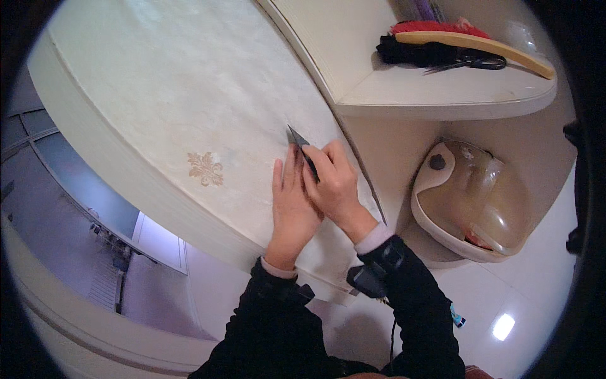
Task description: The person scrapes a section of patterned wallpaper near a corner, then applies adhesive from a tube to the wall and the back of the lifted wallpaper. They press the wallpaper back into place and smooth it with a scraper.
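Observation:
My right hand [338,183] is closed around a small dark knife [295,136] with a pointed blade. The tip points away from me, up and to the left, by the cream wallpaper [164,95]. Just left of it, my left hand [295,218] rests with fingers stretched out against the same paper. The two hands overlap, and the right fingers partly cover the left ones. Most of the knife's handle is hidden in my right grip. A gold leaf-like motif [205,169] shows on the paper, left of my hands.
At upper right a rounded white shelf [454,95] holds a wooden-handled brush [473,43] with red bristles and a pair of dark-handled scissors [486,62]. Below it sits a cream helmet [429,208] with a tinted visor. A pale frame edge [132,180] bounds the paper on the left.

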Demonstrator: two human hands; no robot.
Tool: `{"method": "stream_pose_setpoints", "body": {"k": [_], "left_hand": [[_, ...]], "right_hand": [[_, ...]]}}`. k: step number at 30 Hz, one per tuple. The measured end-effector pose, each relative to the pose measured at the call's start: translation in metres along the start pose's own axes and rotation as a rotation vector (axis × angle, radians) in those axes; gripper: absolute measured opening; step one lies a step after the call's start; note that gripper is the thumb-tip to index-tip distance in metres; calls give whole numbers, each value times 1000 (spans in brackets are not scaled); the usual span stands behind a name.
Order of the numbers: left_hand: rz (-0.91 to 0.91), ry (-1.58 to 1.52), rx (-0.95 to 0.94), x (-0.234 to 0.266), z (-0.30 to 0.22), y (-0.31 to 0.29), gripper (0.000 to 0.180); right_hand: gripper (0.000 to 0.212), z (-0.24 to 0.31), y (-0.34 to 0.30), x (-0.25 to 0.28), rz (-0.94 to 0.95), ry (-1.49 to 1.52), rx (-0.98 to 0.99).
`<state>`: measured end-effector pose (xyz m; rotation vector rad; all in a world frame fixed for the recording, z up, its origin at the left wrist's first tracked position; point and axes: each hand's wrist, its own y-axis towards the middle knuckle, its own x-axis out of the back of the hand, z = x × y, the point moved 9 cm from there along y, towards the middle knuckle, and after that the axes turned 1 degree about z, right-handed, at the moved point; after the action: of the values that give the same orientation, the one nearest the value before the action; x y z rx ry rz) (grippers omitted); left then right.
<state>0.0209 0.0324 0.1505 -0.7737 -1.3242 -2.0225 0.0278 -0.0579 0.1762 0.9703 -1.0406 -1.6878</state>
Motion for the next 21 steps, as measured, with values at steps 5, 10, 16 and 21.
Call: {"method": "stream_pose_setpoints", "body": {"k": [5,10,16,21], "left_hand": [[51,-235,32,-21,-3,-13,62],[101,-957,168,-68,-5,-23,58],[-13,-630,129,-89,-2,-20,73],[-185,-448,92,-66,-10,-11,60]], "right_hand": [[28,23,-9,-23,68,-156,142],[24,13,12,-24,17,-277,185],[23,35,15,-19,89,-315,178],[23,40,23,-43,158,-370,219]]}}
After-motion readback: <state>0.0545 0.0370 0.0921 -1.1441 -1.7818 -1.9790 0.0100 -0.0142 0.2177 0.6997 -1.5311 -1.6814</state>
